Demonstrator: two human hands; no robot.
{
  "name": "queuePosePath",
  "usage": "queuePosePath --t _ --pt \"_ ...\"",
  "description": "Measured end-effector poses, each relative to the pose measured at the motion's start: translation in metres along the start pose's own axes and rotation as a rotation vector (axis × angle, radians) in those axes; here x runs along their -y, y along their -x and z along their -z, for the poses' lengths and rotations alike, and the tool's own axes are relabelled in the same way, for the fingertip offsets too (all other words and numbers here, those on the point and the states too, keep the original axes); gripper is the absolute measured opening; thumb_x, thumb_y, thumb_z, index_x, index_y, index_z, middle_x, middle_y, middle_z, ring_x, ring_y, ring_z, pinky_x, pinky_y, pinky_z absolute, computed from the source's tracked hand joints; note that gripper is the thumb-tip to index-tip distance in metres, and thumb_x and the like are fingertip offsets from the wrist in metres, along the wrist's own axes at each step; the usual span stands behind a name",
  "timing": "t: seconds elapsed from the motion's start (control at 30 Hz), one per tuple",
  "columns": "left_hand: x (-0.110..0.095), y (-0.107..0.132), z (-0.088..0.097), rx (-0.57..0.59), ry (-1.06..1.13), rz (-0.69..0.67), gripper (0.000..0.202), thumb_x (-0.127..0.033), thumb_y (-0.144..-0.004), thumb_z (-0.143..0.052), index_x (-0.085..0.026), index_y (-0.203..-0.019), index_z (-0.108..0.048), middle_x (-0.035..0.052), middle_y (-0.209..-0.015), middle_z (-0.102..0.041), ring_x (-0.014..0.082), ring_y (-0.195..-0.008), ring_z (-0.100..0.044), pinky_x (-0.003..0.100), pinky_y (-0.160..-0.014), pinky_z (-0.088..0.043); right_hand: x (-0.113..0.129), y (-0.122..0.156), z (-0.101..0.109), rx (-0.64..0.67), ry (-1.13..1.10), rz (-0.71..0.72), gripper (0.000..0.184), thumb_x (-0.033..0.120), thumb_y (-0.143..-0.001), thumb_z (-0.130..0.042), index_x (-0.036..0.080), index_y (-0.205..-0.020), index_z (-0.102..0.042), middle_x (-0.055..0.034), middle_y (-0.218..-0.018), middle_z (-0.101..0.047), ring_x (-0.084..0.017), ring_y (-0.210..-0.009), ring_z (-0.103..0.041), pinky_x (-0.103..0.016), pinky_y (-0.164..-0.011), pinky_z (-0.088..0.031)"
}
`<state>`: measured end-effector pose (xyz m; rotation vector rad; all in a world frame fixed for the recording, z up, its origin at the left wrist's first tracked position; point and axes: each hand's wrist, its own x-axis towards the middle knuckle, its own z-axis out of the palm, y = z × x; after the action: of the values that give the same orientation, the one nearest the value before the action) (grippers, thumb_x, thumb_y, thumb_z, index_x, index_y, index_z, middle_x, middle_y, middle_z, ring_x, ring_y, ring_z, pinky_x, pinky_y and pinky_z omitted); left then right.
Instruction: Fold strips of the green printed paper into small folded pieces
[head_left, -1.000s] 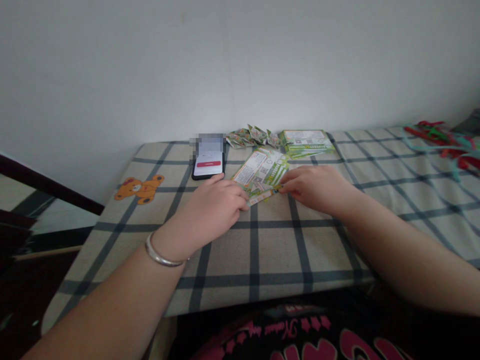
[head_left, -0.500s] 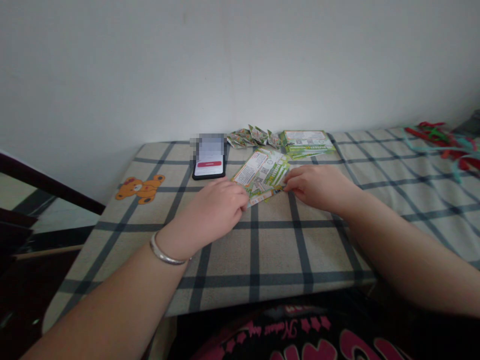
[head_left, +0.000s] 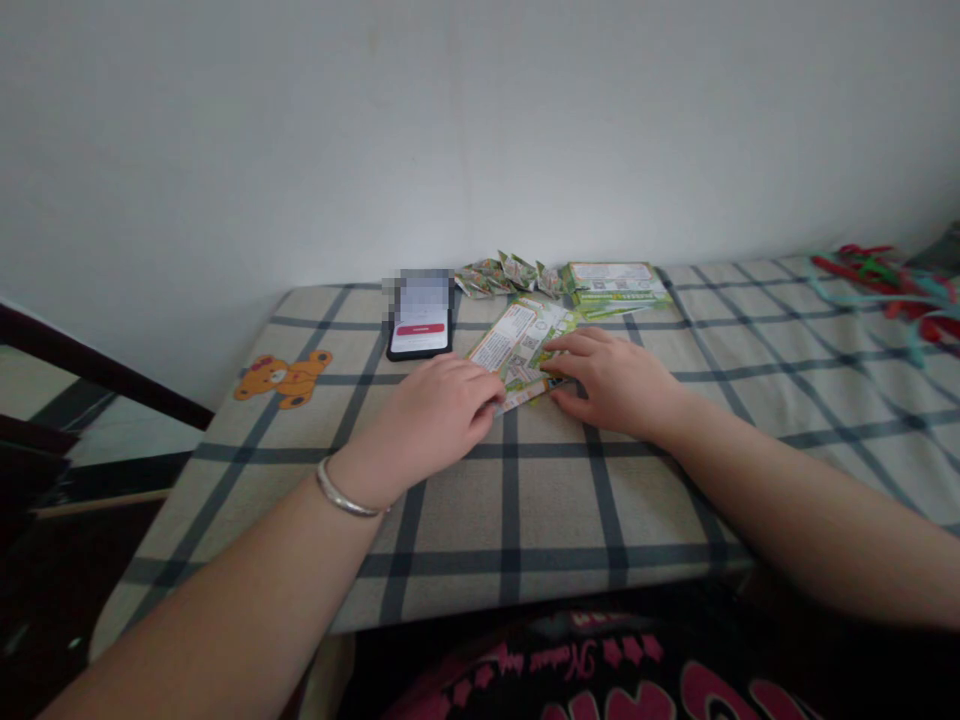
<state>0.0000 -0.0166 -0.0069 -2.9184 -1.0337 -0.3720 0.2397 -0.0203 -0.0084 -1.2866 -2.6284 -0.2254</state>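
A green and white printed paper sheet (head_left: 517, 341) lies flat on the checked cloth (head_left: 525, 490). My left hand (head_left: 435, 415), with a silver bangle on its wrist, rests curled at the sheet's near left corner and pinches its edge. My right hand (head_left: 611, 380) lies over the sheet's right part, fingers stretched along the paper and pressing it down. A folded strip of the sheet shows between the two hands.
A lit phone (head_left: 420, 318) lies just behind my left hand. Several small folded paper pieces (head_left: 506, 273) and a stack of the same sheets (head_left: 615, 282) sit by the wall. Red and teal cords (head_left: 892, 285) lie far right. An orange bear print (head_left: 281, 377) marks the cloth.
My right hand has slid left and forward over the sheet, its fingers now stretched across the paper. My left hand has kept its hold on the near corner.
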Motion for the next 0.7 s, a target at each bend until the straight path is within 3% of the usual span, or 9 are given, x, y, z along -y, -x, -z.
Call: queuePosePath --t 0.3,0.7 --pt "0.000 0.003 -0.007 -0.015 0.050 0.070 0.037 -0.027 -0.089 -0.057 -0.019 -0.126 -0.055 0.0084 -0.119 -0.062 0.0243 -0.108 -0.058 0.041 -0.093 -0.048 -0.002 0.000 -0.003 -0.067 -0.098 0.065 0.018 0.024 -0.085 -0.059 0.016 -0.096 -0.071 -0.0117 -0.122 -0.065 -0.027 -0.112 -0.057 -0.042 -0.098 -0.047" --pt "0.002 0.000 -0.010 -0.025 0.078 0.050 0.046 -0.027 -0.086 -0.064 -0.018 -0.129 -0.052 0.0099 -0.125 -0.061 0.0251 -0.116 -0.055 0.042 -0.101 -0.044 0.007 -0.003 -0.011 -0.094 -0.326 0.090 0.016 0.017 -0.079 -0.063 0.017 -0.096 -0.065 -0.0101 -0.113 -0.066 -0.024 -0.108 -0.059 -0.040 -0.098 -0.046"
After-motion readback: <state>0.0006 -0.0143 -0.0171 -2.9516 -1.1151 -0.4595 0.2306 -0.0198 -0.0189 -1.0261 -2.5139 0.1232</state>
